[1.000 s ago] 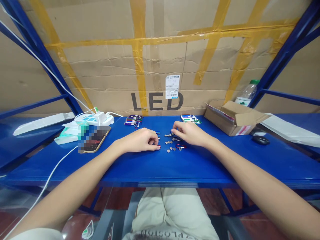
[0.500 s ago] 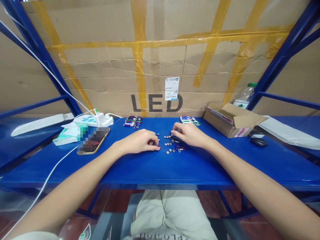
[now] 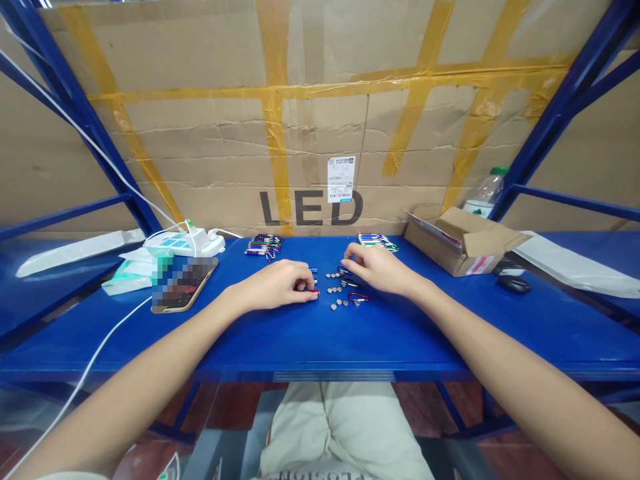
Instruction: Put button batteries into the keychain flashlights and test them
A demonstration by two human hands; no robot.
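Blue tube [image 3: 313, 270], silver tube [image 3: 315, 281] and red tube [image 3: 317, 292] are seen only by their small, shiny ends, as the rest is covered by the left hand [image 3: 283, 285]. If a clock is set on the blue table [image 3: 320, 340], with the little grey discs [image 3: 335, 289] at its middle and 12 at the far side, the three tubes are found near 9. The discs are flat, round and dull, and are laid in three short rows. The left thumb and fingers are curled close at the red tube, but whether it is pinched cannot be told. At 2, the right hand [image 3: 375, 267] is held with thumb and fingertip close together at a blue clip [image 3: 344, 269]; a grip cannot be made out. Near 3, a black clip [image 3: 353, 283] and a thin red clip [image 3: 358, 296], bent in a loop, are seen.
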